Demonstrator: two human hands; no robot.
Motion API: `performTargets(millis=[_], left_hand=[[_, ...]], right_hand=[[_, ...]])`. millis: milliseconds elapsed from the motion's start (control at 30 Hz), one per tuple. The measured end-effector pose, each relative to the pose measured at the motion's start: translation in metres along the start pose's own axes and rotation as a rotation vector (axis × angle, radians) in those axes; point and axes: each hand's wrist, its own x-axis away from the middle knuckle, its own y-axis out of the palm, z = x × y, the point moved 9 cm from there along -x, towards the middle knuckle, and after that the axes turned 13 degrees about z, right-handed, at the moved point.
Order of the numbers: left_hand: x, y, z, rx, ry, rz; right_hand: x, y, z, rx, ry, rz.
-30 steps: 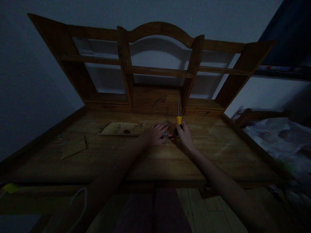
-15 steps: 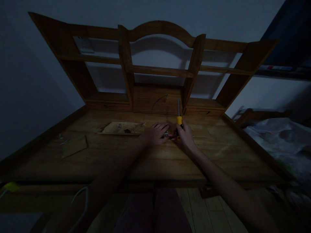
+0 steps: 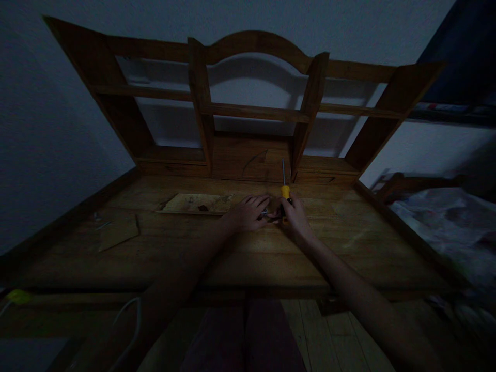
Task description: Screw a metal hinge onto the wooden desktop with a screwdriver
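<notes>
My right hand (image 3: 296, 213) is wrapped round a screwdriver (image 3: 285, 191) with a yellow and black handle, its metal shaft pointing away from me towards the back of the desk. Close on its left, my left hand (image 3: 250, 212) rests low over the desktop with the fingers bent together. A small shiny metal piece (image 3: 264, 212) shows at the fingertips of my left hand, too small and dark to name. Beneath and left of that hand runs a long pale strip of bare, rough wood (image 3: 186, 203) with dark marks on it.
A wooden shelf unit (image 3: 256, 112) stands along the desk's back edge. On the desktop (image 3: 248, 258) at left lie a flat brown piece (image 3: 119, 233) and small bits. A white cable (image 3: 137, 325) hangs at front left; plastic bags (image 3: 445, 217) lie beyond the right edge.
The screwdriver's shaft has tilted very slightly to the left. Both hands stay in nearly the same place.
</notes>
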Motion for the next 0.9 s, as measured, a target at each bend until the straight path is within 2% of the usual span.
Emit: performTargets(millis=[167,300,633,900], left_hand=[[0.0,-0.001,0.0,-0.001,0.0,0.009],[0.0,0.0,0.0,0.007,0.0,0.003],[0.001,-0.004,0.002,0.006,-0.008,0.015],[0.001,0.0,-0.001,0.005,-0.003,0.008]], right_hand=[[0.001,0.003,0.007,-0.074,0.12,-0.002],[0.0,0.003,0.01,-0.088,0.147,0.004],[0.0,0.003,0.009,-0.123,0.142,-0.024],[0.0,0.001,0.001,-0.058,0.051,-0.026]])
